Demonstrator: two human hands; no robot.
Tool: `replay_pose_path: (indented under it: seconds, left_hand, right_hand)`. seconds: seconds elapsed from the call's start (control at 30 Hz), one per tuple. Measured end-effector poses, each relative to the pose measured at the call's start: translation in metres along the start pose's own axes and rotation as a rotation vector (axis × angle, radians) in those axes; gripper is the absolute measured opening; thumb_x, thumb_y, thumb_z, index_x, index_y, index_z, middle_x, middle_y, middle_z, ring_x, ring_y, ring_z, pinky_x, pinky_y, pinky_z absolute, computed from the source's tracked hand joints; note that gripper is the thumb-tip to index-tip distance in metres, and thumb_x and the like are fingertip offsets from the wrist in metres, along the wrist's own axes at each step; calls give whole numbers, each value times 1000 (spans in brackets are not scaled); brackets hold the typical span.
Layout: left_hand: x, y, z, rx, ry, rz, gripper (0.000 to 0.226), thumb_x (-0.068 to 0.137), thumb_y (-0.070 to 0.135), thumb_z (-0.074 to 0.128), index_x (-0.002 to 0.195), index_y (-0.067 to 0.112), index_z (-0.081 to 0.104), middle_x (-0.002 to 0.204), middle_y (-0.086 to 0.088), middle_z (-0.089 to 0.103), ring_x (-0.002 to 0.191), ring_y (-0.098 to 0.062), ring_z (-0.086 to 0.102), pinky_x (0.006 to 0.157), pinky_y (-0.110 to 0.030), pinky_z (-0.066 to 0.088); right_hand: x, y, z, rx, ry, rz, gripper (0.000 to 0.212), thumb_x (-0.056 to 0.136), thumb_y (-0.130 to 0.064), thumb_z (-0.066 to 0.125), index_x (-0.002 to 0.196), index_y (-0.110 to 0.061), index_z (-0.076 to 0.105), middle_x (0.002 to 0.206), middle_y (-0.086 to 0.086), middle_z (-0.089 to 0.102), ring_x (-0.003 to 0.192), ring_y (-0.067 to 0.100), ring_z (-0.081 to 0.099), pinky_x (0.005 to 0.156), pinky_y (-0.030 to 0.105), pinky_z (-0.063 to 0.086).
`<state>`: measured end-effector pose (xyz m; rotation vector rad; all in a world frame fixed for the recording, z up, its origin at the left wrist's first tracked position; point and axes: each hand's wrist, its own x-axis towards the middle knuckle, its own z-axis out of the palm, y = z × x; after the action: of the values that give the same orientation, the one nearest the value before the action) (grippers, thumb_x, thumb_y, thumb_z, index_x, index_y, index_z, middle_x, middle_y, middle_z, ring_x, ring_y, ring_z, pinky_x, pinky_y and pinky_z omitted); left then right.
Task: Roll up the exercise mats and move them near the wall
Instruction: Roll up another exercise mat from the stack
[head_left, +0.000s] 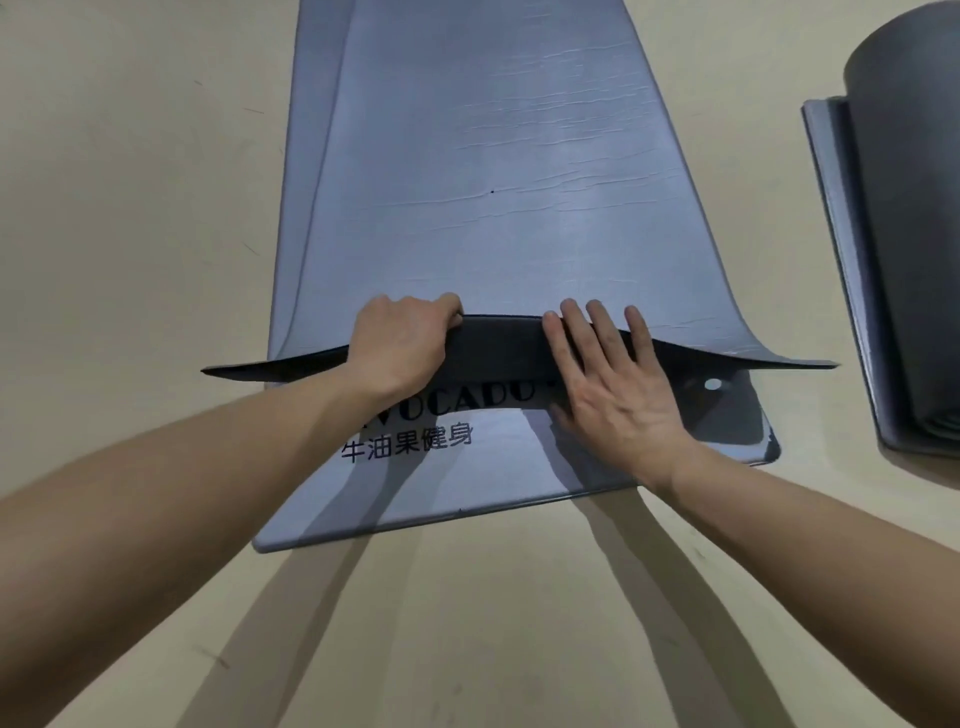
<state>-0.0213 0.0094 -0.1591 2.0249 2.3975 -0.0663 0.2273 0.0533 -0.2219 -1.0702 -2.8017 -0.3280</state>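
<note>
Top mat (493, 156) end lifted; bottom mat (415, 493) flat; rolled mat (909, 234) right.

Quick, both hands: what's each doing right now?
Left hand: closed, gripping the top mat's raised edge.
Right hand: open, pressed flat on that edge.
</note>
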Motion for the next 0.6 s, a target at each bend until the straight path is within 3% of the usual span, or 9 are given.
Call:
replay_pose_path:
  seconds: [0.1, 0.2, 0.3, 0.37, 0.43, 0.5, 0.6]
  left_hand:
    - [1, 3, 15, 31, 138, 89, 20, 101, 10, 43, 110, 17, 59, 98, -7, 67, 80, -30, 56, 77, -38, 27]
    - [-6, -2, 26, 57, 322, 323, 25, 92, 2, 48, 112, 9, 61, 107, -13, 60, 87, -32, 50, 75, -38, 30]
    - [-25, -23, 44, 250, 363, 540, 26, 97, 19, 60, 120, 6, 63, 128, -15, 59, 104, -33, 49, 84, -43, 35]
    - [-38, -42, 54, 425, 307, 550, 53, 98, 32, 59, 142, 3, 53, 153, -18, 46, 123, -35, 48, 91, -46, 37]
    - [-43, -51, 57, 509, 236, 505, 69, 95, 28, 59, 155, 2, 36, 165, -19, 27, 135, -37, 42, 97, -49, 36]
    - [-39, -46, 57, 487, 176, 445, 77, 90, 14, 59, 159, 3, 28, 168, -20, 19, 139, -40, 37, 101, -55, 34]
    - [-31, -37, 51, 459, 110, 359, 83, 82, 14, 63, 159, 10, 33, 165, -18, 25, 136, -44, 35, 104, -59, 29]
  right_hand:
    - [21, 11, 4, 11, -107, -28, 119, 74, -55, 83, 161, -5, 20, 161, 17, 32, 150, 38, 28, 123, 58, 8]
    - [43, 22, 6, 60, -117, -94, 99, 80, -33, 82, 159, -8, 27, 153, 13, 43, 143, 35, 38, 123, 58, 14]
    - [60, 35, 10, 172, -211, -180, 99, 81, -40, 81, 160, -15, 27, 153, 7, 43, 145, 30, 37, 125, 52, 8]
    - [67, 42, 13, 240, -253, -215, 104, 80, -47, 83, 161, -15, 26, 156, 6, 42, 148, 28, 33, 126, 50, 6]
    - [69, 47, 16, 268, -250, -222, 104, 81, -49, 82, 160, -12, 26, 160, 8, 40, 153, 28, 28, 126, 49, 7]
    - [65, 48, 19, 275, -256, -197, 100, 85, -51, 77, 160, -10, 25, 164, 9, 34, 157, 28, 18, 127, 47, 4]
    - [55, 49, 19, 126, -179, -160, 95, 87, -65, 65, 160, -15, 29, 166, 12, 30, 158, 33, 13, 127, 52, 1]
